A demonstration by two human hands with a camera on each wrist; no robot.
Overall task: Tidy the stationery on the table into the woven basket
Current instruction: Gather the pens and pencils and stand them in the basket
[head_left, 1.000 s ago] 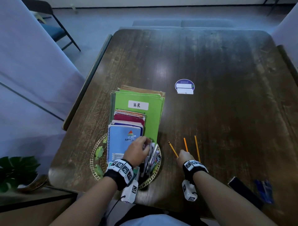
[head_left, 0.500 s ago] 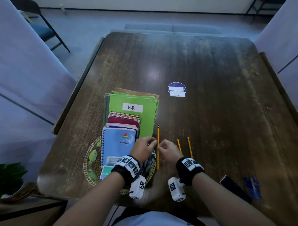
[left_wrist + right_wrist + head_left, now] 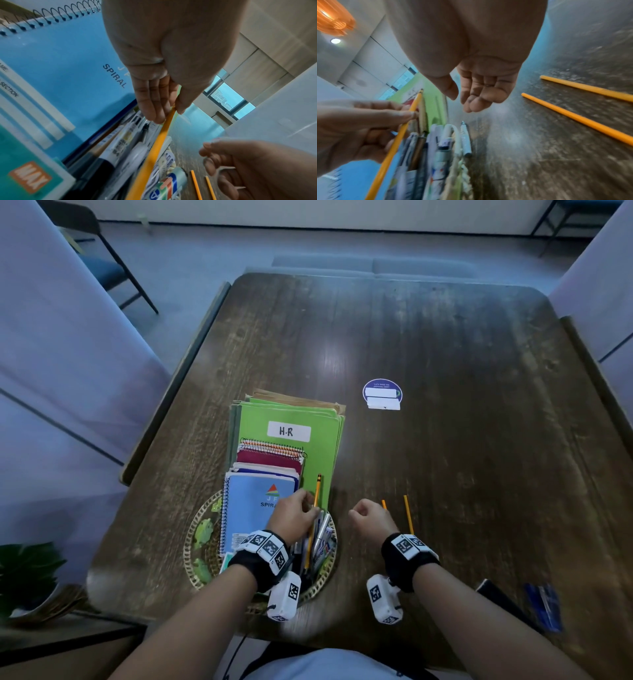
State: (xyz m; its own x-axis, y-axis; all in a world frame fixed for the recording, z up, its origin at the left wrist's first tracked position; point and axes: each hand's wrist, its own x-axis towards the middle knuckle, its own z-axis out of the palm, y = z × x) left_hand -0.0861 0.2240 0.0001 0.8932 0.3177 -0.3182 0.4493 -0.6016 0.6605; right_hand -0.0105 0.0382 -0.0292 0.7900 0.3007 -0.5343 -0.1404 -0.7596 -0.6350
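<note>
**Left hand holds a pencil over the basket; two pencils lie on the tabletop**

The left hand pinches a yellow pencil between thumb and fingers, as the left wrist view shows. The pencil runs roughly lengthwise over the row of pens and markers that fills the right side of the woven basket, its eraser end pointing toward the far edge of the tabletop and reaching over the green folder. Whether the pencil's lower end touches the pens cannot be told.

The basket sits near the tabletop's near edge, left of the middle. A stack lies across it and beyond its far rim: the green folder marked "H-R" at the bottom, a maroon spiral notebook on that, and a blue spiral notebook on top, nearest the person.

The right hand hovers just to the right of the basket with its fingers loosely curled and nothing in them. Just beyond it, two more yellow pencils lie side by side on the bare wood, apart from each other.

A round purple sticker sits toward the middle of the tabletop.
</note>
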